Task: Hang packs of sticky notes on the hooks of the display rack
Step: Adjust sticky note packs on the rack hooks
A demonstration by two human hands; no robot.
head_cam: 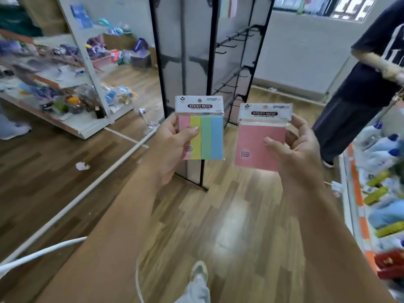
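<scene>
Two packs, mid-frame: left hand [172, 138] pinches four-colour sticky-note pack [201, 130]; right hand [293, 147] pinches pink sticky-note pack [260, 138]. Black display rack [209, 62] with bare hooks [231, 42] stands behind, upper centre.

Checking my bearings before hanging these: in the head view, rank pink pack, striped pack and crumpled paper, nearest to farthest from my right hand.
1. pink pack, held in the right hand.
2. striped pack, leftward, in the left hand.
3. crumpled paper, floor, far left.
</scene>
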